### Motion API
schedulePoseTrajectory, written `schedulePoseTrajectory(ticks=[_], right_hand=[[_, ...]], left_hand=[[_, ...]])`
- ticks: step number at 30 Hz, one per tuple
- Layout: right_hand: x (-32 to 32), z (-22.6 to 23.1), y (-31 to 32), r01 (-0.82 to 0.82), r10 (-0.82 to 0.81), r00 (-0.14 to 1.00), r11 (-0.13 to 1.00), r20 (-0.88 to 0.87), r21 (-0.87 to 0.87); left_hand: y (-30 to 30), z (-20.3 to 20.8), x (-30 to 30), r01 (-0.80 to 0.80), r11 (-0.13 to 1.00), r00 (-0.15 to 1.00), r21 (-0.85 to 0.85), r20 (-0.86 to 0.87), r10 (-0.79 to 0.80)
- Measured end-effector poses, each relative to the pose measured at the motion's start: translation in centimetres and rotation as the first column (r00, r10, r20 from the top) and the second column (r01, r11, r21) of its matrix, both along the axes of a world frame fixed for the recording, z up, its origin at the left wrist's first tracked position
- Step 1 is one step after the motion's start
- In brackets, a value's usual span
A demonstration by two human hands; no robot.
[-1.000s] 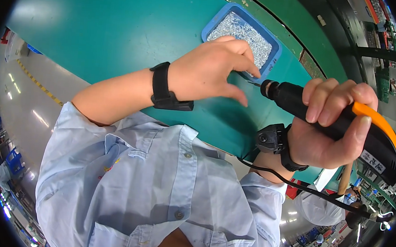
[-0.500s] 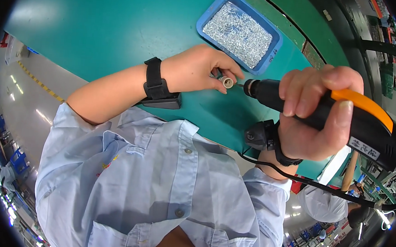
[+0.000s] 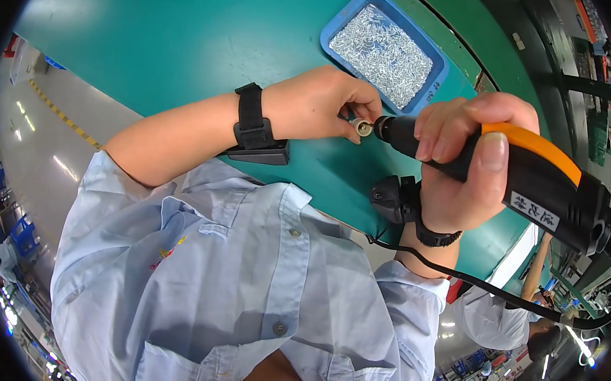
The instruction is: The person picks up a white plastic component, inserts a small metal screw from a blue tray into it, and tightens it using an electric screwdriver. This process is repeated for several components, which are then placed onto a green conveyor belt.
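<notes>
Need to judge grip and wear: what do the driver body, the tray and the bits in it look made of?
Driver: matte black plastic with an orange strip, by the moulded look; probably hard.
Tray: blue plastic, smooth rounded rim.
Bits: likely small metal screws, silvery and glinting; too small to be sure.

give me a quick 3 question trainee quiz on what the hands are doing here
1. True or false: the right hand grips a black and orange electric screwdriver.
2. What does the left hand pinch at the screwdriver's tip?
A. a small silver part
B. a red cable
C. a cloth
3. Fill in: the blue tray of small silver screws sits on the ____ work surface.

Key:
1. True.
2. A; the fingers hold it against the tip.
3. Green.
</notes>
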State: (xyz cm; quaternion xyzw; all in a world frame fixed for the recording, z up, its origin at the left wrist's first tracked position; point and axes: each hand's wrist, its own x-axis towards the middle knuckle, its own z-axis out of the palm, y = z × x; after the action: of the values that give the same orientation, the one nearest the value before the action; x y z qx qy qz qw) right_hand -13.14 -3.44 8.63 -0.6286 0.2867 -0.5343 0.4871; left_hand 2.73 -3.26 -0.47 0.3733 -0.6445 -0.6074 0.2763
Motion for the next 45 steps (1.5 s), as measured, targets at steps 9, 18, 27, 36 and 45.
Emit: schedulePoseTrajectory(ticks=[9, 18, 27, 36, 45], right_hand=[[0.7, 0.1, -0.2, -0.052, 0.052, 0.999, 0.999, -0.01, 0.013], [1.3, 0.3, -0.4, -0.043, 0.042, 0.999, 0.998, 0.021, 0.043], [-3.6, 4.5, 1.2, -0.094, 0.19, 0.924, 0.954, 0.333, -0.285], [-3.0, 5.2, 0.6, 0.033, 0.028, 0.959, 0.978, 0.283, -0.207], [-3.9, 4.9, -0.7, 0.108, -0.057, 0.962, 0.978, 0.267, -0.179]], left_hand=[[-0.1, -0.2, 0.0, -0.018, 0.998, 1.0, -0.059, 0.004, 0.019], [0.3, 0.6, 0.4, -0.036, 0.991, 0.999, -0.129, 0.027, 0.04], [-5.6, 3.7, 4.1, -0.279, 0.93, 0.958, -0.238, -0.002, 0.287], [-20.2, 1.8, 8.9, -0.386, 0.79, 0.747, -0.477, 0.34, 0.571], [-1.0, 14.0, 3.1, 0.387, 0.808, 0.759, -0.444, -0.345, -0.552]])
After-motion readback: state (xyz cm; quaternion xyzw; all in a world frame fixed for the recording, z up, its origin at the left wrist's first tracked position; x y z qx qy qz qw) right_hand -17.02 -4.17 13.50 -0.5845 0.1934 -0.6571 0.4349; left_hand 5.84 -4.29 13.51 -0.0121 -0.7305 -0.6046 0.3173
